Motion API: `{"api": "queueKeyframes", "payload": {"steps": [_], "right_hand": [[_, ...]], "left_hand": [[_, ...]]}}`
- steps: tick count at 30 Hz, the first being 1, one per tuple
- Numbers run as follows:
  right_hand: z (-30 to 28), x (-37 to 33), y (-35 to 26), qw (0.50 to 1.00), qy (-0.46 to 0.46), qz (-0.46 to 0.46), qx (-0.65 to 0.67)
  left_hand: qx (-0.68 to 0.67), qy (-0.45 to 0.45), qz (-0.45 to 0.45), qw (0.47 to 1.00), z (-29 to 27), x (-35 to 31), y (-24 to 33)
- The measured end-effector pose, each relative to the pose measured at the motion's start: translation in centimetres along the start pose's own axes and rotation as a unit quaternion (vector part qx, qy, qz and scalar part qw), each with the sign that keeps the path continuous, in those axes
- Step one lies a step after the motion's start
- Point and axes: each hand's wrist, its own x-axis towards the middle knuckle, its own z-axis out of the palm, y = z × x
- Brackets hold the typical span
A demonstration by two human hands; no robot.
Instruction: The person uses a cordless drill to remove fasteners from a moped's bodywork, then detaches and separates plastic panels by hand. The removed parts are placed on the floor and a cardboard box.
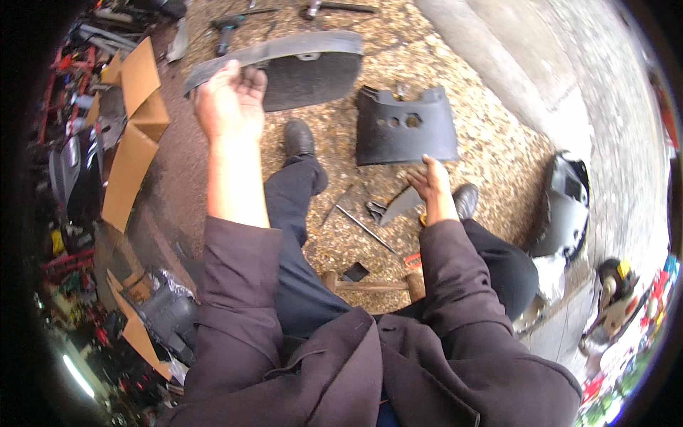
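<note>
Head view: left hand [229, 99] gripping curved matte-black plastic fender [299, 60]; right hand [429, 179] closed on small grey shard [400, 205], above gravelly ground [491, 128].

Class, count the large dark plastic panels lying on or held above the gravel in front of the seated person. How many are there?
2. The curved panel is gripped at its edge by the left hand; the panel with holes lies on the gravel beyond the right hand. Others may lie hidden in the clutter.
</note>
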Motion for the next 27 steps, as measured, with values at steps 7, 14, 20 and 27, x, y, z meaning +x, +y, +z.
{"api": "queueKeyframes", "payload": {"steps": [7,14,20,27], "right_hand": [[-1.4,6.1,1.8,0.993,0.012,0.041,0.109],[0.8,7.2,1.0,0.994,0.042,0.04,0.091],[5.7,5.2,-4.5,0.986,-0.082,-0.127,0.075],[10.9,2.7,-13.2,0.984,-0.103,-0.145,-0.018]], "left_hand": [[-0.003,0.022,-0.046,0.999,0.4,-0.1,0.4],[-0.029,0.026,-0.059,0.997,-0.1,0.3,0.7],[-0.072,0.055,-0.065,0.994,-0.5,1.0,0.9],[-0.138,0.093,-0.072,0.984,-0.7,1.1,1.7]]}}
